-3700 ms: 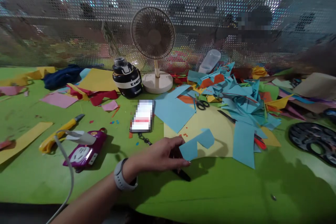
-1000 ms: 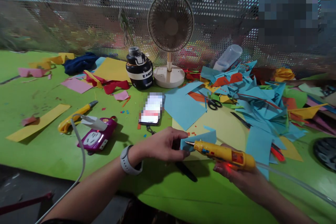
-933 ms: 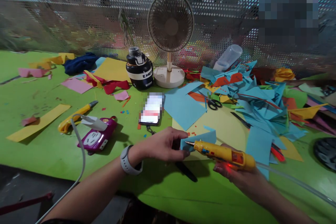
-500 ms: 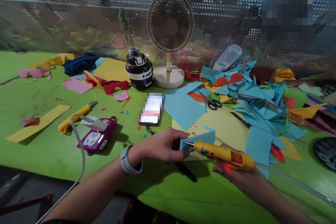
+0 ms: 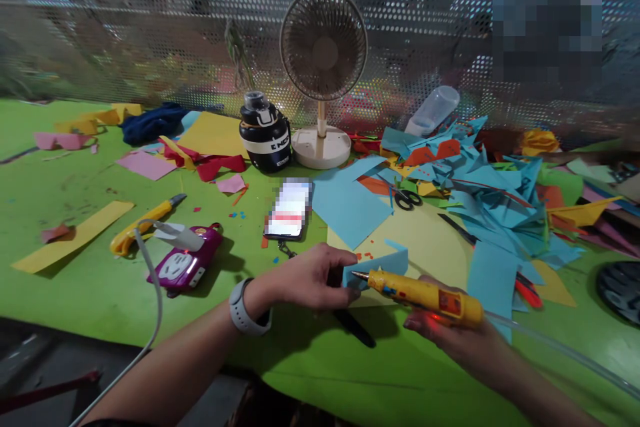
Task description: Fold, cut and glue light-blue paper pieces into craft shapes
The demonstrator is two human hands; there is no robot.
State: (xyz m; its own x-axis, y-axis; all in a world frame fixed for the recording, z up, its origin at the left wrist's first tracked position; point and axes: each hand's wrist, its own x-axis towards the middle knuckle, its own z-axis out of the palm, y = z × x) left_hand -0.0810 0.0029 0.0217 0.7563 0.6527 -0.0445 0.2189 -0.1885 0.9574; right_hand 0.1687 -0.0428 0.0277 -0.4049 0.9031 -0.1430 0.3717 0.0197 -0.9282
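Note:
My left hand (image 5: pixel 320 277), with a pale watch on the wrist, is closed on the end of a folded strip of blue paper (image 5: pixel 393 265) just above the table. In my right hand (image 5: pixel 445 333) is a yellow pen-shaped hot glue gun (image 5: pixel 425 293), pointing left. Its metal tip is close to the blue paper by my left fingertips; whether they touch I cannot tell. A red light glows under the glue gun's body, and a long clear glue stick (image 5: pixel 555 347) trails from its rear. Beneath my left hand lies a black tool handle (image 5: pixel 356 328), partly hidden.
On the green table (image 5: pixel 200 317) lie a phone (image 5: pixel 289 208), a purple power socket (image 5: pixel 185 263), a yellow utility knife (image 5: pixel 145 223) and black-handled scissors (image 5: pixel 409 199). A fan (image 5: pixel 324 47) and a dark bottle (image 5: pixel 265 133) stand behind. Blue paper scraps (image 5: pixel 500 187) pile up at right.
Almost nothing differs. The glue gun and the blue paper strip have shifted very slightly left; both hands keep their holds.

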